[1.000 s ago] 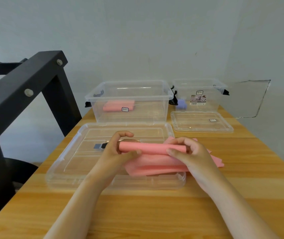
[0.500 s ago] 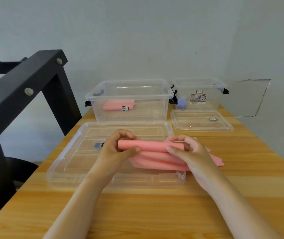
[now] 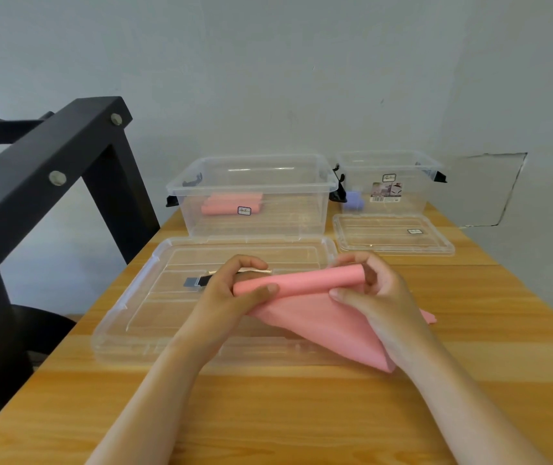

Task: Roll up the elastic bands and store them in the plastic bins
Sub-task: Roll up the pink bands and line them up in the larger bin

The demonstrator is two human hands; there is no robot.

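**A:** Band, position?

**B:** Pink elastic band held up over the right half of the big clear lid. Its upper part is wound into a tube, tilted, right end higher. The loose tail hangs from the tube and drapes past the lid's near right corner onto the wooden table.

**A:** Left hand?

**B:** Left hand over the lid's middle, clasped round the tube's left end; thumb pressed on the front, fingers curled over the top.

**A:** Right hand?

**B:** Right hand above the lid's right edge, clasping the tube's right end; fingers curled over the end, thumb laid on the loose sheet just under the roll.

**A:** Bins?

**B:** Large clear bin directly behind the lid; touching its far edge or just short of it, cannot tell. One rolled pink band lies on its floor, toward the left. Smaller clear bin stands behind and right of the lid, with a purple item at its left wall; too small to identify. Small lid lies flat beyond the big lid's far right corner.

**A:** Anything else?

**B:** Dark label on the big lid, just left of the left hand; black metal frame with two bolts, left of the lid, off the table.
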